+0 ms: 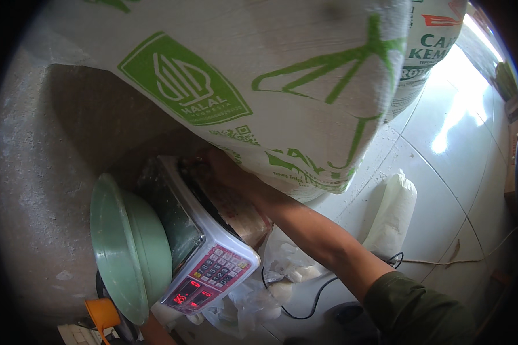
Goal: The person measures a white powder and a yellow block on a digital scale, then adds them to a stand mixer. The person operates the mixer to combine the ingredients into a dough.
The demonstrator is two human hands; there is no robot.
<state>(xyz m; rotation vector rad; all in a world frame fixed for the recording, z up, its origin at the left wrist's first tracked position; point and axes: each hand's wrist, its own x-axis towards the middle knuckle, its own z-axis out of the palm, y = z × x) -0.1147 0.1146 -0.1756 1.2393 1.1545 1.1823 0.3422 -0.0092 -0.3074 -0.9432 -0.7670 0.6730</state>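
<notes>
My right hand (216, 165) reaches to the far end of the white electronic scale (224, 276), under the overhanging large white sack (305, 80) with green print; its fingers are lost in shadow. A brown package (244, 215) lies beside the scale, below my wrist. A green plastic basin (132, 247) stands tilted on edge at the scale's left, partly against it. My left forearm (155, 330) shows at the lower edge behind the basin, and that hand is hidden. The scale's red display is lit.
A second large sack (420, 86) stands behind. On the tiled floor (460, 172) lie a white elongated bag (391, 218), crumpled clear plastic bags (288, 259) and cables (308, 316). An orange scoop (101, 313) sits at lower left, near the grey wall (34, 201). Boxes (509, 161) line the far right.
</notes>
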